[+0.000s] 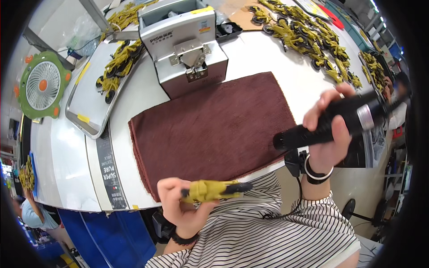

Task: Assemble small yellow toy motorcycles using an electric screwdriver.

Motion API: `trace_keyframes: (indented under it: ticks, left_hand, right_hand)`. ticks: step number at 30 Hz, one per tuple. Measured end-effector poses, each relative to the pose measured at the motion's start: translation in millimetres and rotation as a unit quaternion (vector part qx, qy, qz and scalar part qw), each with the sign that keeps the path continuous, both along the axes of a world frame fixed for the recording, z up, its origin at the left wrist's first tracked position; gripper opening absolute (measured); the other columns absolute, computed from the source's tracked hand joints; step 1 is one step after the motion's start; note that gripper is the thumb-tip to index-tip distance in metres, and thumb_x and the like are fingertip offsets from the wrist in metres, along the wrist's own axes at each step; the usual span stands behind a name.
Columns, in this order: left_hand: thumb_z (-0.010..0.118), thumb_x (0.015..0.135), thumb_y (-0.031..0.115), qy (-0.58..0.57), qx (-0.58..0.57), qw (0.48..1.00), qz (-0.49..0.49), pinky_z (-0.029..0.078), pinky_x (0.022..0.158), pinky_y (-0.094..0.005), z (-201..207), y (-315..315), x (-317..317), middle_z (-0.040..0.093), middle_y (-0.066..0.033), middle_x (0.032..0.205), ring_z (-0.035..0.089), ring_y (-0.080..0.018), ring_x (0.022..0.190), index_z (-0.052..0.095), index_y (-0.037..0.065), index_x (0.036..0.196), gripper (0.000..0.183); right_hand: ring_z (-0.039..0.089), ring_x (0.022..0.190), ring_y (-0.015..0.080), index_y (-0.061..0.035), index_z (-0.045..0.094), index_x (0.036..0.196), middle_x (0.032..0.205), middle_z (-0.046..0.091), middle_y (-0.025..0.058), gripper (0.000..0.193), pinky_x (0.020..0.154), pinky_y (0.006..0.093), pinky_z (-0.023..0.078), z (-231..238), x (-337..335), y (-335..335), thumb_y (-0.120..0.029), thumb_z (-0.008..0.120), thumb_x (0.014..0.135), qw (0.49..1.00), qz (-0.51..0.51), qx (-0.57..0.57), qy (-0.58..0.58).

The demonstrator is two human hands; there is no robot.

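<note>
My left hand (pixel 181 207) is closed on a small yellow toy motorcycle (pixel 210 191), held level just off the front edge of the brown cloth. A black part of the toy points right. On the right, my right hand (pixel 328 145) wraps round a thick black electric screwdriver (pixel 353 112) with a silver band. Its blunt left end hangs over the cloth's right edge, and its tip is too blurred to make out. The brown cloth (pixel 214 129) lies between and beyond both hands.
A grey screw feeder (pixel 187 67) stands behind the cloth. Several yellow toy motorcycles (pixel 308 38) are heaped at the far right; others lie in a metal tray (pixel 85 105) at left. Beside the tray is a green fan (pixel 42 85). Another person (pixel 38 212) sits at far left.
</note>
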State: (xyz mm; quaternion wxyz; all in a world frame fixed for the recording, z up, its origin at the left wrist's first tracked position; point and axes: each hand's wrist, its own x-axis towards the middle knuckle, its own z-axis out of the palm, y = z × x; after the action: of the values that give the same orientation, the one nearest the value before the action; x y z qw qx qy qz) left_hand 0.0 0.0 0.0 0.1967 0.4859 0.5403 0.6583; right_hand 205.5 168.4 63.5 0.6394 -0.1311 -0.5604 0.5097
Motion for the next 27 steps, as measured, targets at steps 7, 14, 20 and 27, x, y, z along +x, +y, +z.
trace_keyframes:
  ticks: [7,14,20,27]
  left_hand:
    - [0.082,0.061,0.008,-0.044,-0.175,0.975,-0.127,0.047,0.068,-0.0253,22.7,30.6,-4.9,0.057,-0.01,0.092,0.059,-0.0162,0.081,0.06,-0.005,0.093,0.041]
    - [0.077,0.063,0.01,0.164,-0.19,0.968,-0.005,0.045,0.068,-0.0274,27.0,51.4,0.7,0.058,-0.0096,0.081,0.057,-0.0184,0.073,0.06,-0.003,0.091,0.035]
    - [0.079,0.063,0.012,0.193,-0.178,0.965,-0.011,0.048,0.064,-0.0289,21.8,53.0,-1.6,0.059,-0.0108,0.082,0.059,-0.0206,0.071,0.06,-0.002,0.093,0.038]
    - [0.078,0.062,0.009,0.16,-0.19,0.969,0.007,0.046,0.067,-0.0279,19.0,57.1,5.0,0.059,-0.0095,0.082,0.058,-0.0182,0.073,0.06,-0.002,0.095,0.04]
  right_hand:
    - [0.061,0.076,0.0191,0.0011,0.048,0.108,0.098,0.055,0.0136,0.04,0.061,0.032,0.055,2.3,3.0,35.4,-0.033,0.053,0.089,0.984,-0.026,-0.166,0.052]
    - [0.06,0.06,0.0232,0.0067,0.039,0.125,0.099,0.057,0.0189,0.072,0.052,0.0304,0.047,2.7,5.2,30.0,-0.054,0.025,0.09,0.984,0.049,-0.118,0.121]
    - [0.056,0.052,0.0205,0.006,0.035,0.128,0.099,0.057,0.0217,0.077,0.047,0.0261,0.044,-3.0,-4.0,26.6,-0.06,0.028,0.09,0.99,0.075,-0.052,0.103]
    - [0.057,0.054,0.0219,0.003,0.034,0.126,0.099,0.052,0.0172,0.072,0.047,0.0276,0.046,7.5,0.0,9.9,-0.047,0.063,0.082,0.984,0.092,0.138,0.061]
